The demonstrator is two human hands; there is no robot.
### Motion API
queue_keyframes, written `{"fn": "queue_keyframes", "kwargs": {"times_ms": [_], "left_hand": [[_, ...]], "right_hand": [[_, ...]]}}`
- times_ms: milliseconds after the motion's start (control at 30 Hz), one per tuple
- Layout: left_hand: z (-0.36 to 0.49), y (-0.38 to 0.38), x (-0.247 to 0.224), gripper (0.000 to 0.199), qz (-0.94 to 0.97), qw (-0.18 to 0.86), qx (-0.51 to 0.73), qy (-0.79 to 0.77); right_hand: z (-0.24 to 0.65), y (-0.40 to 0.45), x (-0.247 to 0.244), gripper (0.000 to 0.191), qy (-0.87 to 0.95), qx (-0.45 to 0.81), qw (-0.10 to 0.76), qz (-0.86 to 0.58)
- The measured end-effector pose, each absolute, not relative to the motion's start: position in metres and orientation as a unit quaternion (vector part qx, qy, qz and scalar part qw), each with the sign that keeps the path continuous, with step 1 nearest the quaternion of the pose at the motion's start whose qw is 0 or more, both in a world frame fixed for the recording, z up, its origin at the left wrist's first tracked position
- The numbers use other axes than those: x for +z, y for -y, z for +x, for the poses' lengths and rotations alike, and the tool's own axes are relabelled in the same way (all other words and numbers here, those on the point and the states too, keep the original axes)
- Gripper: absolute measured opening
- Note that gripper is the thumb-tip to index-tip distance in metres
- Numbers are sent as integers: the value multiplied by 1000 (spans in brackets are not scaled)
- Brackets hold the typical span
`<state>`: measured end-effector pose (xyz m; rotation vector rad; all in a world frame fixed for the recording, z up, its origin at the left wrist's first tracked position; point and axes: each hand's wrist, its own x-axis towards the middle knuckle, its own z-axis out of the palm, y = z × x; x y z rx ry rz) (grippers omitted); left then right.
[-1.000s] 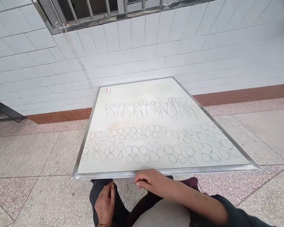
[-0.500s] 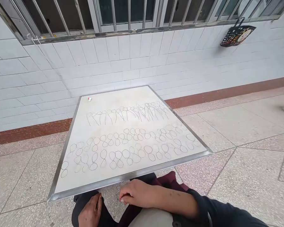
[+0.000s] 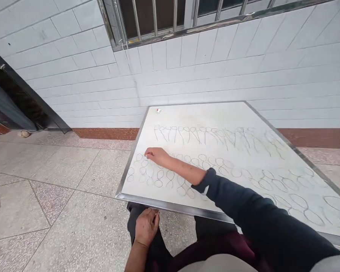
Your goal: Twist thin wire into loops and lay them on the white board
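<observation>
Head view: the right hand (image 3: 157, 155) is out over the white tabletop (image 3: 192, 117), fingertips pinched together at a figure-eight loop (image 3: 145, 160) near the left edge; whether they grip it, I cannot tell. The left hand (image 3: 147, 223) lies loosely curled on the dark-trousered leg (image 3: 136, 213), below the near edge.

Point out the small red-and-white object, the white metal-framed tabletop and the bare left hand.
Small red-and-white object (image 3: 158, 110), head view: its middle.
White metal-framed tabletop (image 3: 198, 113), head view: bare far surface.
Bare left hand (image 3: 145, 226), head view: its back.
</observation>
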<state>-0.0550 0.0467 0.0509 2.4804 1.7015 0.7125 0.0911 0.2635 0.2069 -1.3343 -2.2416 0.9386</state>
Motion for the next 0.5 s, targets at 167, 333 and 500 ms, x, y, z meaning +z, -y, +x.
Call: {"fn": "queue_keyframes", "kwargs": {"times_ms": [167,333,500], "left_hand": [[-57,-42,50,22,792,43,233,-563],[-60,-41,48,21,783,63,237,-571],[-60,-39,45,21,779,63,246,-573]], "right_hand": [[43,-312,191,25,817,281,123,-488],[24,-333,173,29,828,237,56,-505],[18,-341,158,29,845,200,25,-495]]}}
